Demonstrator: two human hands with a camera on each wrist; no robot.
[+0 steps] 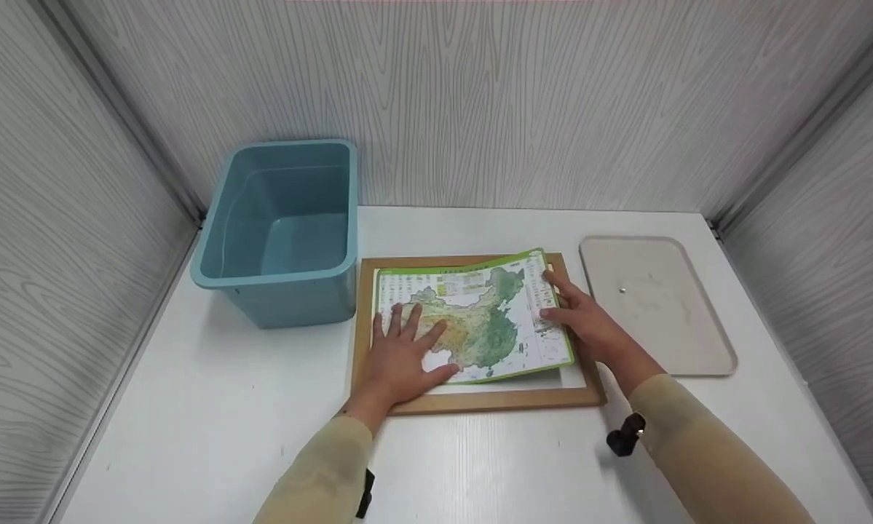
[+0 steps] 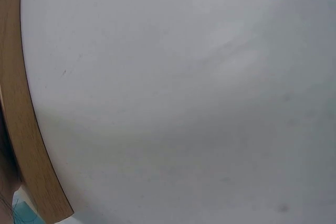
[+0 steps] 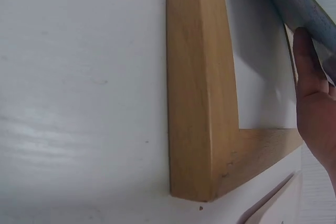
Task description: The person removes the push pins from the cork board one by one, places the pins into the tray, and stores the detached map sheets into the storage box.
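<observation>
Pressing flat with spread fingers, the left hand is pinning the map sheet inside the wooden frame; the right hand is pinching its raised three-o'clock edge, so seating is looking half done, that side not yet lying down.

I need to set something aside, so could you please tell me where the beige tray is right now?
In the head view the beige tray lies flat on the white table, right of the wooden frame, just beyond the right hand.

A wooden frame corner is seen on the white table, with a thumb pressed under the lifted sheet.
</observation>
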